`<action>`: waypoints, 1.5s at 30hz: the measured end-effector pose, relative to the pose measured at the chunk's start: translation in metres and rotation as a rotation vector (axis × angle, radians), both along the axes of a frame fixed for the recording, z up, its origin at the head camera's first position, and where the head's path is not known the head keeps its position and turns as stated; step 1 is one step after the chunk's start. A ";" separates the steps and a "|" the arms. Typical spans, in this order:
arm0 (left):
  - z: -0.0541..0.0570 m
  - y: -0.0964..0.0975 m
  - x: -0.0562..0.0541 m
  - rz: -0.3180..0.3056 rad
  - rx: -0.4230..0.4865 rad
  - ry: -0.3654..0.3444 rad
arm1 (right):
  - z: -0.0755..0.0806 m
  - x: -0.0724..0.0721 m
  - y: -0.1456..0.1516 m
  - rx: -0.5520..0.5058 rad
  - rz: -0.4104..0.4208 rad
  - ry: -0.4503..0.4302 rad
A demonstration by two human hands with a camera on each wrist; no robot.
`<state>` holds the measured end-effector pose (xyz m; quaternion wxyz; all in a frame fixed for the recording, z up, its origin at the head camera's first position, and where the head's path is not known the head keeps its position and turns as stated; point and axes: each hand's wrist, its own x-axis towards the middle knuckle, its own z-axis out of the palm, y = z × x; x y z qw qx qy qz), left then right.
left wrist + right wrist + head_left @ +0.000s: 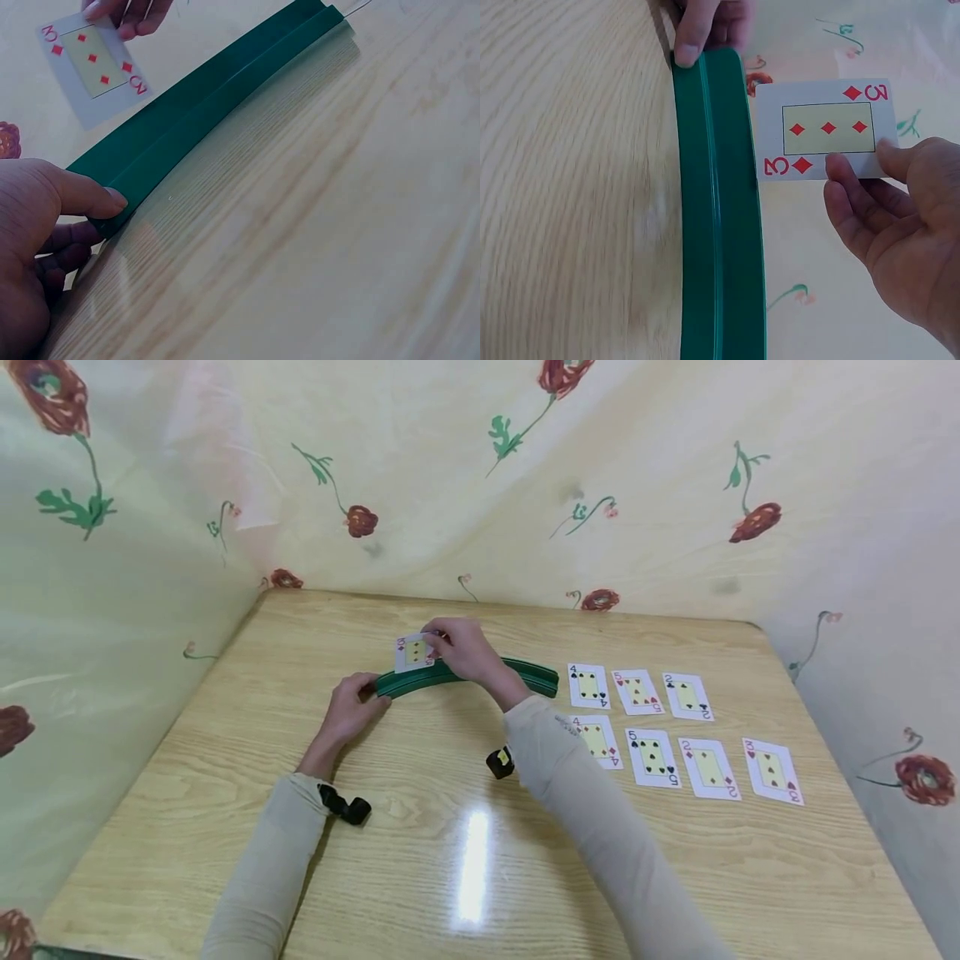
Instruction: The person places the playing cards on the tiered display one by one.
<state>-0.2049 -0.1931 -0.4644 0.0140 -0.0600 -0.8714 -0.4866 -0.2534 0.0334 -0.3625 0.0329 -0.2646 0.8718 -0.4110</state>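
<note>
A curved green card holder [536, 677] stands on the wooden table. My left hand [351, 708] grips its left end, thumb on the front face and fingers behind, as the left wrist view shows. Between thumb and fingers my right hand [467, 647] pinches a three of diamonds [828, 128] by one end. That card is face up toward me, just above and behind the holder's left half, and its lower edge overlaps the holder in the head view. In the right wrist view the holder's groove [714, 195] runs along its length with no card in it.
Face-up playing cards lie in two rows at the right, among them the four of spades [588, 686], two of clubs [687, 697] and three of hearts [772, 772]. The right forearm partly covers the four of diamonds [597, 742]. Flowered cloth [450, 485] surrounds the table [420, 860].
</note>
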 end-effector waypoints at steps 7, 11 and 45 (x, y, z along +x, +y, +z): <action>0.002 0.004 -0.002 -0.003 0.020 -0.009 | -0.002 0.001 -0.012 0.006 0.036 0.018; 0.003 0.006 -0.002 0.000 0.036 -0.009 | -0.005 0.001 -0.016 0.015 0.048 0.013; 0.001 0.000 0.000 -0.003 0.029 0.012 | -0.015 0.006 -0.013 0.140 0.039 0.045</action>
